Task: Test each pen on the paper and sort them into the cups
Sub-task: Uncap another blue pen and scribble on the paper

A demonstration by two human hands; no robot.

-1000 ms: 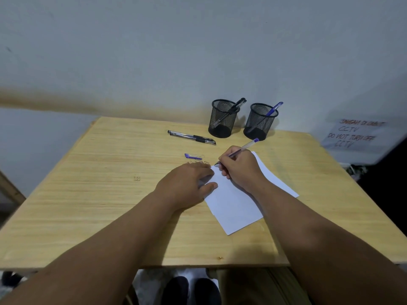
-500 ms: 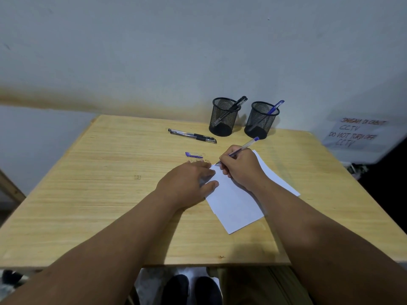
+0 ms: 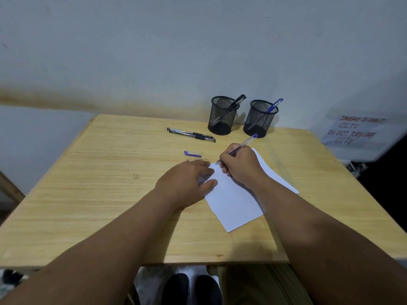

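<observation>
Head view: the right hand (image 3: 239, 166) grips a blue-capped pen (image 3: 242, 144), its tip on the far-left corner of the paper (image 3: 233, 203), just beside the fingers of the left hand (image 3: 187, 183), which lies open and flat on that sheet. Since half a second ago, neither hand has noticeably shifted.
</observation>
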